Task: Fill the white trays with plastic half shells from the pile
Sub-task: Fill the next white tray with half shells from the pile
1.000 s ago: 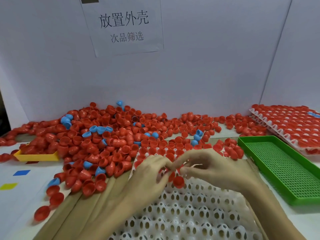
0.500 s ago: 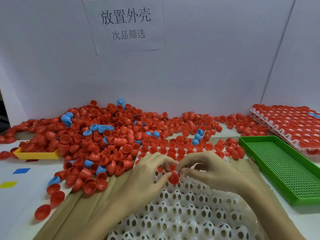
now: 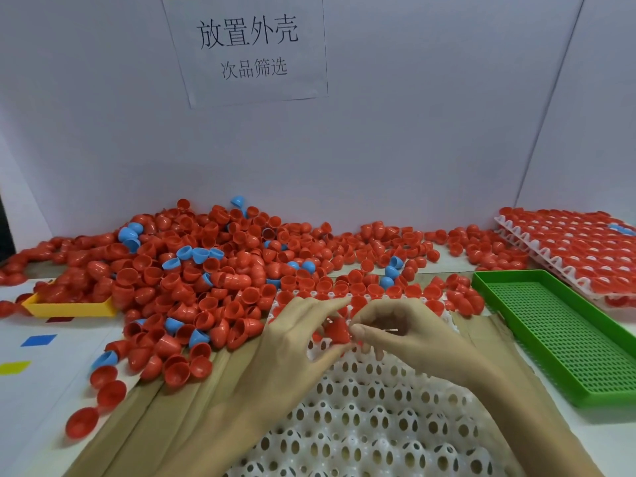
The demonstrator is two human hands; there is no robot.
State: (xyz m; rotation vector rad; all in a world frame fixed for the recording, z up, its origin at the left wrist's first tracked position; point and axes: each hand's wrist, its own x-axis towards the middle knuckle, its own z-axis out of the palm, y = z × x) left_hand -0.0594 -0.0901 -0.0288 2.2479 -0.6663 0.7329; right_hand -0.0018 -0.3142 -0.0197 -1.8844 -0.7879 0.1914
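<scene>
My hands, left and right, are pinching one red plastic half shell, seemingly together, over the mostly unfilled white perforated tray.

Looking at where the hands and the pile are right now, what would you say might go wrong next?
1. The pile crowds the white tray's far-left edge, so loose shells may roll into unfilled cups.
2. Blue shells are mixed among the red, so one might get seated by mistake.
3. Both hands, left and right, share a fingertip grip on one red shell; it could slip.
</scene>
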